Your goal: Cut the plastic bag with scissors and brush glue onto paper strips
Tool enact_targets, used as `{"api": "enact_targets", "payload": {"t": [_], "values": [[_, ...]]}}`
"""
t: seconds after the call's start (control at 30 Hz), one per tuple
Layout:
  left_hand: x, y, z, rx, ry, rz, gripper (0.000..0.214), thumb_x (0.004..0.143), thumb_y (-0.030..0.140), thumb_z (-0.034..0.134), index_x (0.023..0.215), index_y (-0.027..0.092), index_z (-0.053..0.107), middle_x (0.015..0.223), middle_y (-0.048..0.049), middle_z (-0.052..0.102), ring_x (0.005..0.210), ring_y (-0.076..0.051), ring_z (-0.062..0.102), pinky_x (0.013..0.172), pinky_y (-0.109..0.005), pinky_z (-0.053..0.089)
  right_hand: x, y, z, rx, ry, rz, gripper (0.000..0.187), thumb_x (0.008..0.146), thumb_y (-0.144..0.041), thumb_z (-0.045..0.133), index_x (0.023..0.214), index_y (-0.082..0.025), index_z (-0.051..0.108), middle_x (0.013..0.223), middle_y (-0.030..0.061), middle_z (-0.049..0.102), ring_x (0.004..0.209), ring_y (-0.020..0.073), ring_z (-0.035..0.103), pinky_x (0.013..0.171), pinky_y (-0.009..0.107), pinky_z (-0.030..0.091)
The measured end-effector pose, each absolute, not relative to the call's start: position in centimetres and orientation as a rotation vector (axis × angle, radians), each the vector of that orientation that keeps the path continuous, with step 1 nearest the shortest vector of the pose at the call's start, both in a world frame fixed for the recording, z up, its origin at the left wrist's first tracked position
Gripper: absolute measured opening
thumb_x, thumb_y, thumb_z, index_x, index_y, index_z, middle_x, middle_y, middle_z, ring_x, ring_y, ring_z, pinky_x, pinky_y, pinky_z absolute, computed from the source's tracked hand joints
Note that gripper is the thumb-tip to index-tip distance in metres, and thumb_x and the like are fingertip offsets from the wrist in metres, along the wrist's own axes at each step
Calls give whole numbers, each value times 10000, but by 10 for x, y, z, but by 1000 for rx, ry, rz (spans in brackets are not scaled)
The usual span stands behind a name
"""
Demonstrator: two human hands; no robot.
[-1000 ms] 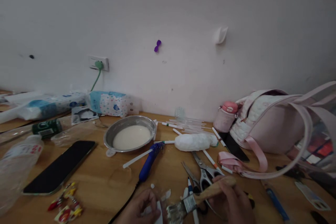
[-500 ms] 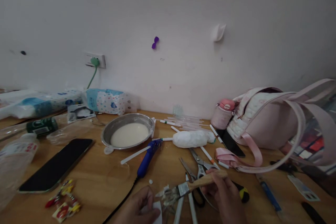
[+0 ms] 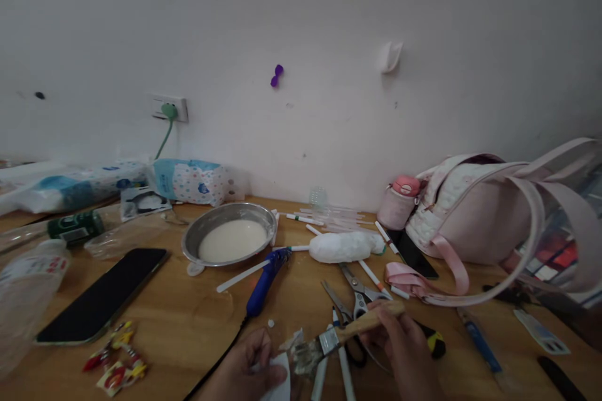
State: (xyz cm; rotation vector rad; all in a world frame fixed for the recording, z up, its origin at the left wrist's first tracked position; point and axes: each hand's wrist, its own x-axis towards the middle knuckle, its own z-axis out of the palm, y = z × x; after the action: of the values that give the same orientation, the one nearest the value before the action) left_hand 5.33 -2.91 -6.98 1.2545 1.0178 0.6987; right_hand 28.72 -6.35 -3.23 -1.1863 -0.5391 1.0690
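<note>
My left hand (image 3: pixel 244 374) pinches a white scrap (image 3: pixel 277 382) at the table's (image 3: pixel 179 326) near edge, while my right hand (image 3: pixel 404 351), fingers clenched round the handle, holds the brush (image 3: pixel 338 335) slanting, bristles down-left toward the scrap, scissors (image 3: pixel 360 301) beyond.

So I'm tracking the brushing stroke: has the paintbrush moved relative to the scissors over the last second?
Yes. The paintbrush has slid leftward along the scissors, its bristles nearer the white piece under the left hand; the right hand grips it.
</note>
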Motion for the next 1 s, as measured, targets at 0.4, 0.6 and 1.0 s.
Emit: {"api": "enact_targets", "payload": {"t": [0.4, 0.6, 1.0], "values": [[51, -29, -64, 1283, 919, 702, 632, 472, 713, 683, 495, 226, 281, 493, 111, 310, 499, -82, 245, 484, -208, 235, 280, -66, -21, -1181, -630, 1121, 382, 538, -492, 786, 661, -155, 655, 495, -20, 623, 410, 118, 558, 413, 210, 447], [52, -31, -66, 1278, 958, 690, 586, 512, 600, 726, 495, 233, 268, 459, 119, 289, 469, -78, 218, 457, -218, 180, 281, -63, -29, -1150, -662, 1156, 383, 575, -489, 767, 687, -145, 642, 474, -22, 607, 394, 128, 557, 408, 223, 443], [51, -28, -67, 1410, 1076, 650, 449, 612, 454, 640, 515, 237, 259, 499, 106, 294, 510, -97, 253, 494, -224, 221, 286, -62, -29, -1185, -538, 1042, 393, 496, -478, 809, 657, -148, 672, 511, -20, 642, 418, 123, 580, 417, 209, 471]]}}
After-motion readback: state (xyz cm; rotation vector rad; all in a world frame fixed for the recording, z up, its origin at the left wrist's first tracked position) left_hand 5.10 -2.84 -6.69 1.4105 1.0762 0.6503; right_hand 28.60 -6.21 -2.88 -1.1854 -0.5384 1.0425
